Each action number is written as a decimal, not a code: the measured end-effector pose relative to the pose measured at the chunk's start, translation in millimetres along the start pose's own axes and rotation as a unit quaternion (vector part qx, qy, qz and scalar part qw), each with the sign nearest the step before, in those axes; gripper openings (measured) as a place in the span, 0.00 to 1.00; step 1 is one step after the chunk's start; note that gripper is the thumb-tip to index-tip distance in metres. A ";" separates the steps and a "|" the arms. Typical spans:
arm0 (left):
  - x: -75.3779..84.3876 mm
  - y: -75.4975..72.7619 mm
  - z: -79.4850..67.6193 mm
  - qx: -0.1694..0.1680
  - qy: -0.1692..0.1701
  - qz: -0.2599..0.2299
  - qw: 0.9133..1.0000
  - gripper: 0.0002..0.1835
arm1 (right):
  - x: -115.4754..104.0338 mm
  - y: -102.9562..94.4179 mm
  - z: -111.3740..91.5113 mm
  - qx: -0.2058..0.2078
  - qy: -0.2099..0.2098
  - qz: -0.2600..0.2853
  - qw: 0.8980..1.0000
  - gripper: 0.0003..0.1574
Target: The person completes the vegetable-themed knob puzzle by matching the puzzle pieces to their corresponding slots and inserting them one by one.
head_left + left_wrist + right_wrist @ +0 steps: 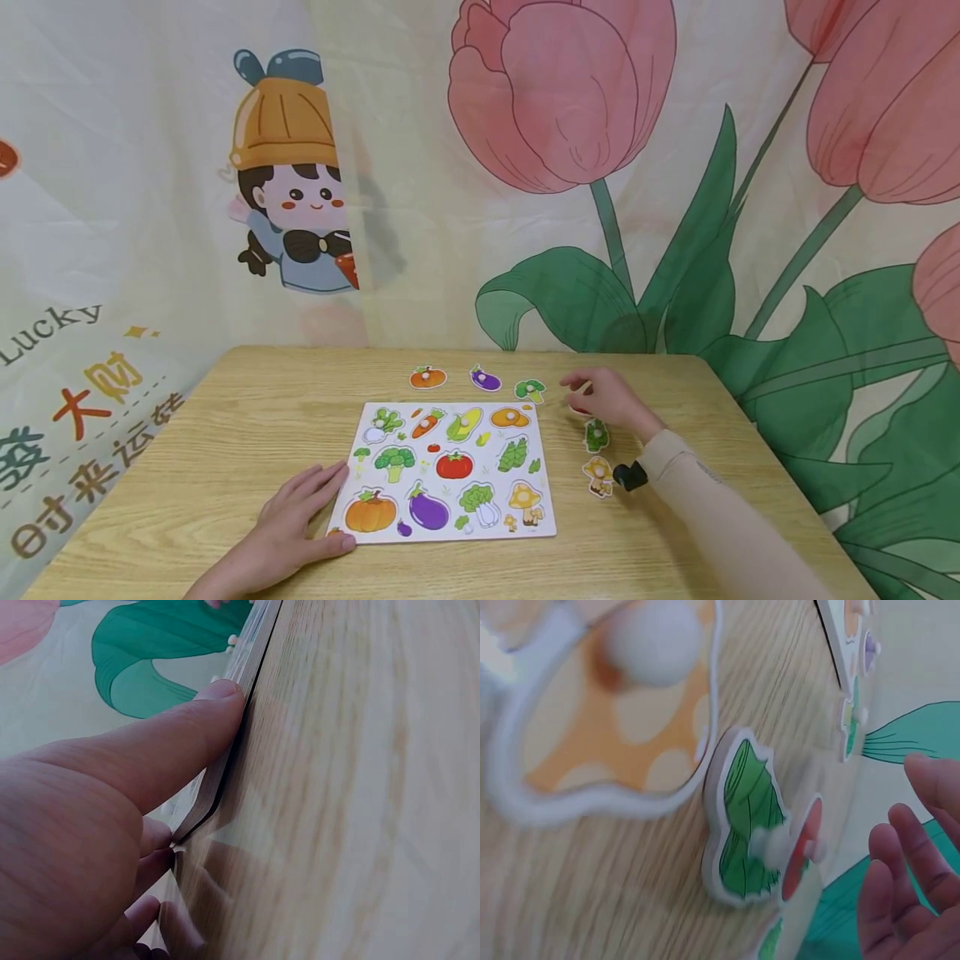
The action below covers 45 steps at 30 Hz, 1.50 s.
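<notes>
A white vegetable puzzle board [420,487] lies flat on the wooden table. My left hand [288,517] rests at its near left corner, the thumb [187,727] against the front edge and the fingers along the left side. My right hand [611,402] hovers right of the board's far corner with fingers loosely bent and holding nothing. Partly hidden below it is a red knobbed piece [801,851]. Closer to me are a green leafy piece [596,436] and a mushroom piece [598,477]. The right fingers [922,859] are apart from these pieces.
Along the board's far side lie a pumpkin piece [427,377], an eggplant piece [486,379] and a broccoli piece [530,390]. A small black device [630,476] is on the right wrist. Behind the table [300,383] hangs a printed curtain [420,250].
</notes>
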<state>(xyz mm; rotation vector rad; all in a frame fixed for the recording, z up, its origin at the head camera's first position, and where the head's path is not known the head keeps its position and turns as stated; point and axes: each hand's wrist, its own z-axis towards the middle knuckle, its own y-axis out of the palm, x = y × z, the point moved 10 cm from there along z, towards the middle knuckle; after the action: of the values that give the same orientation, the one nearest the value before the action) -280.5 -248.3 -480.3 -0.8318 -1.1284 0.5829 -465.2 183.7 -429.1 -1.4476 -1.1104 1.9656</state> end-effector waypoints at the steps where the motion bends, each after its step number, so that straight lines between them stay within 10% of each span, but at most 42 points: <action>1: 0.7 -0.3 0.1 0.001 0.000 -0.001 1.000 0.54 | 0.8 1.4 3.1 0.001 0.004 0.007 1.000 0.19; 16: -1.1 -1.3 -0.5 0.000 -0.001 0.003 1.000 0.53 | 0.1 32.2 47.5 0.014 0.011 0.044 0.999 0.16; 45: 1.7 -0.3 -1.0 -0.003 -0.001 0.010 1.000 0.54 | -5.1 46.7 59.9 0.014 0.064 -0.037 0.997 0.07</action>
<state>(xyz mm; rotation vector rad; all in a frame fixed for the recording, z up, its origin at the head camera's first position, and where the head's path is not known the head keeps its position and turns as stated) -278.9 -247.4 -479.4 -0.8495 -1.1245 0.5978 -514.8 133.1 -456.9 -1.4752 -1.0607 1.8037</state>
